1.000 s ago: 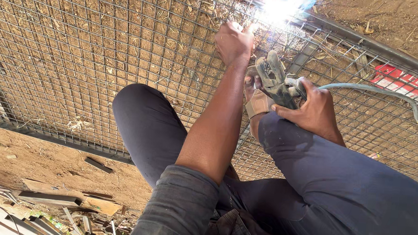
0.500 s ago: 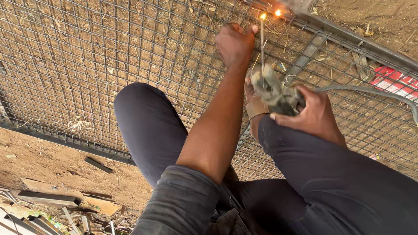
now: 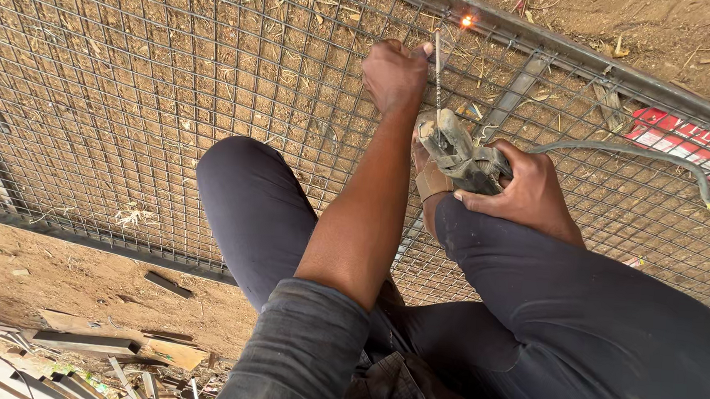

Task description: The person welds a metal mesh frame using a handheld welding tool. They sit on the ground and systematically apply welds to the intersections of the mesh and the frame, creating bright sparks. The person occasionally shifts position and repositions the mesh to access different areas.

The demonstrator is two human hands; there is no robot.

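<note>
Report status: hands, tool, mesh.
Left hand gripping the wire mesh. Right hand clamped on electrode holder, rod clear of the glowing weld spot. Nothing in the way.

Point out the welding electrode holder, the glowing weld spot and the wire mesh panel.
welding electrode holder (image 3: 458, 155), head view, on its worn clamp body above the right hand.
glowing weld spot (image 3: 467, 21), head view, on the orange glow at the frame bar.
wire mesh panel (image 3: 130, 84), head view, on bare grid left of the arm.
</note>
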